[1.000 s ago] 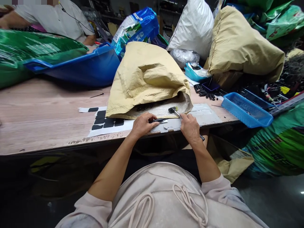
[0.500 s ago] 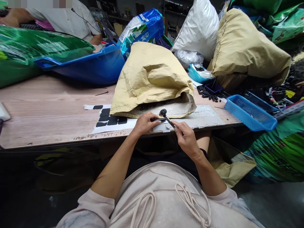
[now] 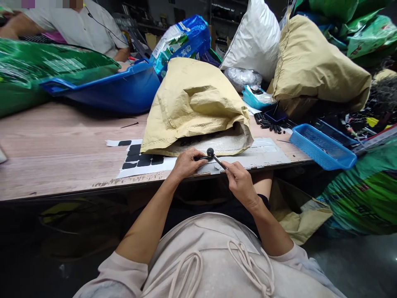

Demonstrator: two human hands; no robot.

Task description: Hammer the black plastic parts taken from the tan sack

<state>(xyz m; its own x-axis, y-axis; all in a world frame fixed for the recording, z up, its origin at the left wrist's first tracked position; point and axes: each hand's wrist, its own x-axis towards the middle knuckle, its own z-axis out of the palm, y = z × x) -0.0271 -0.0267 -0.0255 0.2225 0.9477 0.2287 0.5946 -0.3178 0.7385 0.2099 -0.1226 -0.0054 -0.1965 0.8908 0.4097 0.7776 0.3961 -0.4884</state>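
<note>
My left hand [image 3: 187, 162] is at the table's front edge, thumb and fingers pinched on a slim black piece [image 3: 203, 157]. In my right hand [image 3: 239, 179] is a shiny metal rod with a round black head [image 3: 210, 152], its handle end hidden in my fingers. The head is at the tip of the black piece; whether they are joined I cannot tell. Just behind both hands lies a tan paper sack [image 3: 195, 99], its open mouth towards me, with dark items inside. Under it are a white sheet with black rounded-square pads [image 3: 134, 158] and a grey board [image 3: 266, 153].
A blue basket [image 3: 322, 147] sits at the right table edge, near loose black parts [image 3: 266, 122]. To the left are a blue basin [image 3: 118, 93] and a green bag [image 3: 62, 70]. Full sacks [image 3: 319, 62] stand behind. A person in a pale shirt [image 3: 83, 31] is across the table.
The rod's black head has come down to the end of the black piece in my left hand. My right hand has moved slightly lower. The view has shifted a little.
</note>
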